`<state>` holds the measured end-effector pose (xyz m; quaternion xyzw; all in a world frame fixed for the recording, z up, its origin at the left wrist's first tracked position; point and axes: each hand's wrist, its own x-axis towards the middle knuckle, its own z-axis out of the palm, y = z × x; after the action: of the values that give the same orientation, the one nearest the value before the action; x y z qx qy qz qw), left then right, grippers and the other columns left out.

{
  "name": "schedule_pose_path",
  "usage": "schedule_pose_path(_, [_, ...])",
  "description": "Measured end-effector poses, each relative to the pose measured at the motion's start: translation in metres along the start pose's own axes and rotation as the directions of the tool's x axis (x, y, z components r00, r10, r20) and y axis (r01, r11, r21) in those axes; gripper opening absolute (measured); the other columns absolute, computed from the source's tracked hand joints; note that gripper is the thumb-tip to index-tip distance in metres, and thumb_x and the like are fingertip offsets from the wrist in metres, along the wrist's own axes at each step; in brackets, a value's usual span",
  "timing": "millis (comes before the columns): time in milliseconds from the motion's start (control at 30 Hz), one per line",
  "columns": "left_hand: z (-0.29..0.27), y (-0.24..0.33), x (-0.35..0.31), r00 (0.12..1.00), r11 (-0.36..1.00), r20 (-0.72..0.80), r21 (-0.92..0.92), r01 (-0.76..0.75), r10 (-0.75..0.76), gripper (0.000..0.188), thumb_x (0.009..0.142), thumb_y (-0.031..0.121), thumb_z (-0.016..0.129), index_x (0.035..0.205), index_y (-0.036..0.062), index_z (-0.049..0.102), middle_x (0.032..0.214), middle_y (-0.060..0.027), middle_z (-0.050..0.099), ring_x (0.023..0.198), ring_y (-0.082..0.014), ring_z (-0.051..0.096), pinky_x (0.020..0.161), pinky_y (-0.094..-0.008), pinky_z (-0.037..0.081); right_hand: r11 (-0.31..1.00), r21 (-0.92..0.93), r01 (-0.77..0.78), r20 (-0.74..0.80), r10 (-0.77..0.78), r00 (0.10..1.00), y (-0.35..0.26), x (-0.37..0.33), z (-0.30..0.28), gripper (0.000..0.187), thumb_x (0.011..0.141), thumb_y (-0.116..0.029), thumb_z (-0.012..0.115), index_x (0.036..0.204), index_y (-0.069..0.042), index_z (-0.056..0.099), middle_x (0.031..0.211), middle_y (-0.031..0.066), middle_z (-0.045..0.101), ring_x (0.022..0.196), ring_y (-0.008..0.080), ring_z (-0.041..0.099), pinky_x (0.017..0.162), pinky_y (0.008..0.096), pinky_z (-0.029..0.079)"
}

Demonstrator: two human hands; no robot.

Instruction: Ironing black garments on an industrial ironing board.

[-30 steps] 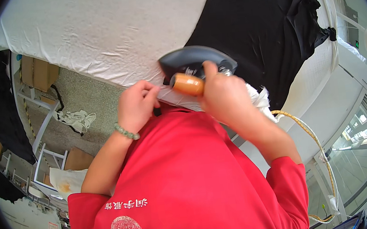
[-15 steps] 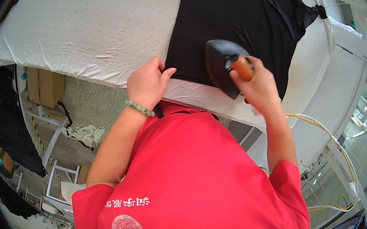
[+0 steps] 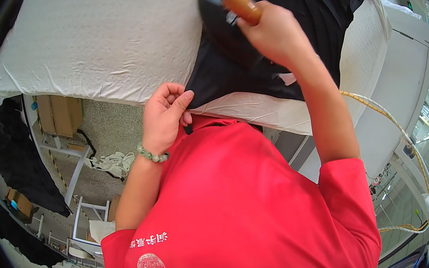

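A black garment [image 3: 314,34] lies over the right part of the white padded ironing table [image 3: 99,36], with creases toward its far right. My right hand [image 3: 279,33] is wrapped round the brown handle of a dark iron [image 3: 225,33]. The iron rests over the garment's left edge, its tip pointing away from me; my hand and forearm hide part of it. At the near left corner of the cloth, my left hand [image 3: 163,116] pinches the garment between thumb and fingers, drawing that corner slightly over the table's front edge. A green bead bracelet circles my left wrist.
A yellow-and-white hose [image 3: 379,111] loops down at the right of the table. Black cloth [image 3: 23,154] hangs on a rack at the left. Cardboard boxes [image 3: 61,116] and a white cloth bundle [image 3: 116,164] are below, beyond the table's front edge.
My right hand has carried the iron forward and to the left across the garment. My left hand has closed on the cloth's near corner and pulled it toward me.
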<state>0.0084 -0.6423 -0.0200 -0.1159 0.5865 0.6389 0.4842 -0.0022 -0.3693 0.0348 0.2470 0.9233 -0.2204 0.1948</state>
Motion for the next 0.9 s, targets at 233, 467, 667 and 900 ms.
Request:
schedule_pose_path(233, [-0.011,-0.001,0.009,0.996,1.000,0.087,0.021,0.019,-0.021,0.022,0.096,0.008,0.070,0.115,0.0022,0.062,0.082,0.0010,0.064,0.065,-0.0070,0.060,0.058,-0.0203,0.047,0.965,-0.200,0.166,0.424,-0.068,0.903,0.023,-0.071,-0.004,0.045,0.086,-0.033,0.075,0.118,-0.003,0.065,0.093,0.0225,0.073,0.085,0.0383,0.072,0.078,0.0434,0.057])
schedule_pose_path(467, [0.012,0.001,0.027,0.890,0.687,0.019,0.629,-0.365,0.455,0.038,0.093,0.017,0.074,0.123,0.0002,0.059,0.088,-0.0007,0.066,0.073,-0.0131,0.062,0.068,-0.0293,0.051,0.846,0.298,-0.442,-0.054,0.477,0.877,0.209,-0.144,-0.005,0.039,0.090,-0.027,0.075,0.121,-0.005,0.066,0.079,0.0093,0.068,0.059,0.0178,0.063,0.055,0.0347,0.050])
schedule_pose_path(667, [0.042,-0.007,0.065,0.887,0.566,-0.201,0.821,-0.079,0.415,0.037,0.093,0.027,0.074,0.115,-0.0004,0.063,0.083,-0.0035,0.065,0.071,-0.0163,0.061,0.070,-0.0345,0.050,0.620,0.531,-0.577,-0.185,0.750,0.635,0.408,-0.180,-0.034,0.032,0.092,-0.030,0.075,0.087,-0.003,0.059,0.063,0.0004,0.056,0.050,0.0121,0.055,0.045,0.0315,0.041])
schedule_pose_path(900, [0.042,-0.014,0.088,0.746,0.620,-0.357,0.779,-0.093,0.562,0.037,0.093,0.034,0.075,0.092,-0.0028,0.068,0.072,-0.0052,0.063,0.071,-0.0133,0.058,0.068,-0.0325,0.048,0.801,-0.180,-0.571,-0.813,0.205,0.545,0.468,-0.195,-0.010,0.046,0.090,-0.032,0.076,0.124,-0.005,0.060,0.105,0.0128,0.066,0.092,0.0274,0.067,0.081,0.0432,0.054])
